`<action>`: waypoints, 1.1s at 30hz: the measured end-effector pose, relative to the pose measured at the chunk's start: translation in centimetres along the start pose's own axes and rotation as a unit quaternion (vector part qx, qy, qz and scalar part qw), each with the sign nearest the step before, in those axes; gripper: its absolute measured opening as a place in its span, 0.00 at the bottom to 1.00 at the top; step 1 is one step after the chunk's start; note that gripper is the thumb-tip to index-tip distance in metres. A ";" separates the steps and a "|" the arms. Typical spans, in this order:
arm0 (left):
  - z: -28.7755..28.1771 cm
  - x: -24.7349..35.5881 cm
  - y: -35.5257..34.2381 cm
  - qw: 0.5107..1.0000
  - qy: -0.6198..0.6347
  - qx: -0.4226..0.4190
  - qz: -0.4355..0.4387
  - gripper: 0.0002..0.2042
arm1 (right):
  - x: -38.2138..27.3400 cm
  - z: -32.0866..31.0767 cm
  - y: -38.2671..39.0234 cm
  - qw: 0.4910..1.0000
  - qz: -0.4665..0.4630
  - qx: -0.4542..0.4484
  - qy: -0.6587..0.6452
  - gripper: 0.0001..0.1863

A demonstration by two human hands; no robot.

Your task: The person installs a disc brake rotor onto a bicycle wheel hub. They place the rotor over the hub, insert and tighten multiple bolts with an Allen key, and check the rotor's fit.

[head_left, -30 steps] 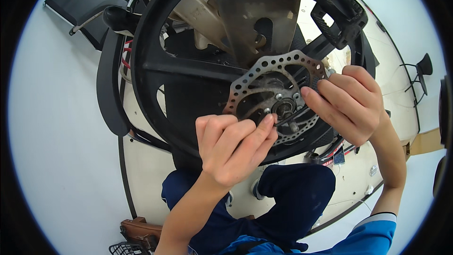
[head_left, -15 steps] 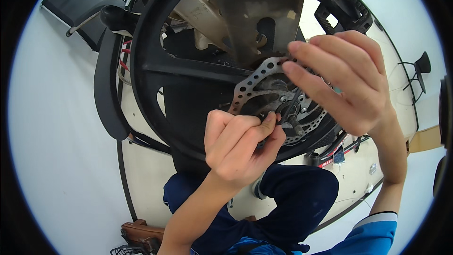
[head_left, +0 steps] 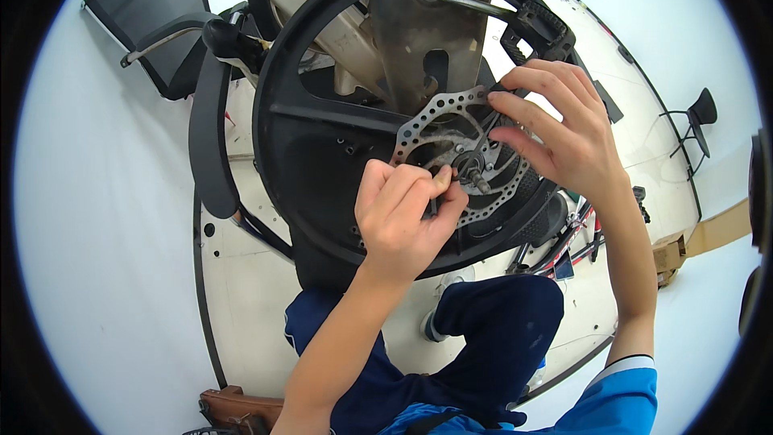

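From here, the dark hex key (head_left: 486,134) slants across the metal disc (head_left: 427,118) mid-frame, rising rightward from the pinching left hand (head_left: 407,213) to the right hand (head_left: 568,129), its fingers loosely parted near the upper end.

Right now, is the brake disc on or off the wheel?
On: the brake disc sits at the centre of the wheel, bolt heads showing around the axle. Whether every bolt is tight, I cannot tell.

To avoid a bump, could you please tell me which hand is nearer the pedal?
The right hand, just below the pedal; the left hand is farther off, by the axle.
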State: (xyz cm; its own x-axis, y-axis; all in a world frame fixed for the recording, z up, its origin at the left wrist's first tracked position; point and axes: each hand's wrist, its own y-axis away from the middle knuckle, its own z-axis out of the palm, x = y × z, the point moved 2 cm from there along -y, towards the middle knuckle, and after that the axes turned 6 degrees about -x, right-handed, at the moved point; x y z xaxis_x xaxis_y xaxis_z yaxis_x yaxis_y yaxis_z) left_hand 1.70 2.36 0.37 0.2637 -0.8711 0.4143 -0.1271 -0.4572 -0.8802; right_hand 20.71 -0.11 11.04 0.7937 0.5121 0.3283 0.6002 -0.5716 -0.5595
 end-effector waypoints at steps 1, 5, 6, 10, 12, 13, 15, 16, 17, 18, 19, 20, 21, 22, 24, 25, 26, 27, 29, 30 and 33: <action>0.0 -0.1 0.0 1.000 0.002 0.001 0.001 0.11 | 0.0 0.1 0.2 1.000 -0.003 0.009 -0.003 0.18; 0.3 0.0 0.1 1.000 -0.021 0.001 0.004 0.11 | -0.4 0.4 0.5 1.000 0.001 0.014 0.008 0.19; 0.3 -0.1 0.1 1.000 -0.015 -0.001 0.004 0.11 | -0.6 0.5 0.6 1.000 0.013 0.013 -0.002 0.21; 0.0 -0.1 0.3 1.000 -0.021 -0.014 0.004 0.11 | -1.4 2.0 1.8 0.998 0.056 0.029 -0.011 0.24; 0.3 -0.3 -0.4 1.000 -0.019 -0.013 0.015 0.11 | -1.2 2.4 2.2 0.995 0.080 0.049 -0.023 0.22; 0.2 -0.3 -0.3 1.000 -0.019 -0.016 0.017 0.11 | -1.3 2.8 2.7 0.993 0.095 0.057 -0.033 0.22; 0.0 -0.1 0.0 1.000 -0.016 -0.015 0.012 0.11 | -1.9 3.4 3.8 0.992 0.115 0.052 -0.028 0.20; 0.0 -0.2 -0.1 1.000 -0.016 -0.012 0.013 0.11 | -2.1 3.6 4.4 0.991 0.123 0.051 -0.025 0.20; 0.1 -0.3 -0.1 1.000 -0.017 -0.008 0.014 0.11 | -2.5 4.0 5.1 0.990 0.132 0.050 -0.022 0.19; 0.5 -0.5 -0.2 1.000 -0.025 -0.001 0.017 0.11 | -2.8 4.6 5.5 0.987 0.142 0.067 -0.003 0.16; 0.5 -0.4 -0.3 1.000 -0.022 -0.004 0.017 0.11 | -3.1 4.6 5.8 0.986 0.148 0.077 -0.005 0.16; 0.4 -0.3 -0.4 1.000 -0.019 -0.007 0.016 0.11 | -3.4 4.4 5.9 0.985 0.153 0.086 -0.007 0.15; 0.2 -0.3 -0.1 1.000 -0.017 -0.019 0.013 0.11 | -4.0 4.4 6.1 0.982 0.165 0.093 -0.014 0.15; 0.1 -0.3 0.1 0.999 -0.024 -0.018 0.015 0.11 | -4.2 4.0 5.7 0.981 0.171 0.088 -0.032 0.15; 0.1 -0.3 0.2 0.999 -0.038 -0.007 0.021 0.10 | -4.5 3.4 5.8 0.979 0.167 0.097 -0.065 0.15; 0.1 -0.4 0.1 0.999 -0.036 -0.006 0.021 0.10 | -4.6 3.2 5.9 0.979 0.156 0.106 -0.074 0.14; 0.0 -0.5 0.1 0.999 -0.034 -0.005 0.021 0.10 | -4.6 3.4 6.0 0.976 0.162 0.109 -0.092 0.14; 0.0 -0.5 -0.1 0.999 -0.029 -0.002 0.020 0.10 | -4.5 3.5 6.2 0.974 0.167 0.110 -0.107 0.13; -0.1 -0.2 0.0 0.999 -0.030 -0.010 0.016 0.09 | -4.6 3.1 6.4 0.965 0.185 0.115 -0.149 0.12; -0.2 -0.1 0.1 0.999 -0.035 -0.015 0.016 0.10 | -4.8 3.0 6.4 0.956 0.197 0.122 -0.178 0.12; -0.3 -0.1 0.1 0.999 -0.035 -0.028 0.011 0.11 | -4.5 2.6 6.1 0.953 0.195 0.106 -0.205 0.09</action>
State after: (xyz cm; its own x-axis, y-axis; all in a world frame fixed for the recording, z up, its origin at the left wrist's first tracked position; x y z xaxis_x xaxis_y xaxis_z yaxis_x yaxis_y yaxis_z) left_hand 1.39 2.34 0.30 0.3260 -0.8676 0.3756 -0.1864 -0.4485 -0.8741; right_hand 20.53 -4.22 4.23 0.8207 0.5194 -0.2381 0.1987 -0.6502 -0.7333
